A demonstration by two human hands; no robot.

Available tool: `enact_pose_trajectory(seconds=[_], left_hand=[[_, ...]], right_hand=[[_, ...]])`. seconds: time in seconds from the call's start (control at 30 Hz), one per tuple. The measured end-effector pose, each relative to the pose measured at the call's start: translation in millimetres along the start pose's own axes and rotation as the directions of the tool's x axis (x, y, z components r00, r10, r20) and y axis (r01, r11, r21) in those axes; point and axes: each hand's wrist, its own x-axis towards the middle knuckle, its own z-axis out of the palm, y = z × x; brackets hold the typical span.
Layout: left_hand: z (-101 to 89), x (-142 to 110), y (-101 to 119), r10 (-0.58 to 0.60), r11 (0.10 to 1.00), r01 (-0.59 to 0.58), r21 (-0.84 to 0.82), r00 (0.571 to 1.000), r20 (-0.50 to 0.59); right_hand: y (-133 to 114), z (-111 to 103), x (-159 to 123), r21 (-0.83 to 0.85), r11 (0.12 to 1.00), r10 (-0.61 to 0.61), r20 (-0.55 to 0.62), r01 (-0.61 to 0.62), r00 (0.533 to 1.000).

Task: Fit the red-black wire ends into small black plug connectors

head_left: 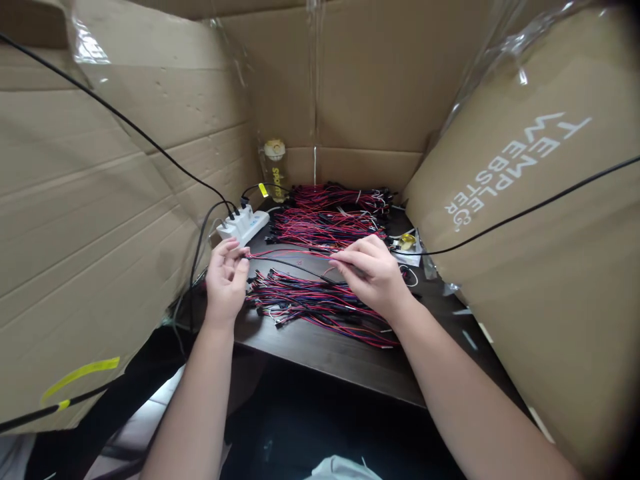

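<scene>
A thin red and black wire harness [287, 253] stretches between my hands above the dark table. My left hand [227, 275] is closed on its left end, near the power strip; what sits at that end is too small to make out. With thumb and fingers pinched, my right hand [371, 270] holds the red wire farther right. The black strand sags a little below the red one. Just beneath lies a loose bundle of red, black and blue wires [310, 300] with small dark connectors at its left end.
Two more wire piles [325, 227] [340, 197] lie farther back. A white power strip [245, 225] with plugs sits at left, a yellow-capped bottle [275, 167] behind it. Cardboard walls [370, 87] enclose the table [320, 360]. A black cable [510, 217] crosses at right.
</scene>
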Motion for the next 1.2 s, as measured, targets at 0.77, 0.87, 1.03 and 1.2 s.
enact_pose_trajectory(seconds=[0.77,0.87,1.03,1.2], left_hand=[[-1.2,-5,2,-0.136,0.99,0.13,0.06,0.986,0.099],[-3.1,-4,2,-0.141,0.99,0.137,0.04,0.985,0.099],[-3.3,-4,2,-0.131,0.991,0.126,0.054,0.987,0.095],[-2.3,-5,3,-0.119,0.992,0.115,0.052,0.988,0.096]], right_hand=[[3,-5,-1,0.025,1.0,0.0,0.025,0.0,1.0],[7,-6,-2,0.054,0.997,0.04,0.137,-0.048,0.99],[14,-7,-5,0.014,0.992,0.111,0.341,-0.123,0.934],[17,-7,-8,0.031,0.983,0.157,0.369,-0.181,0.916]])
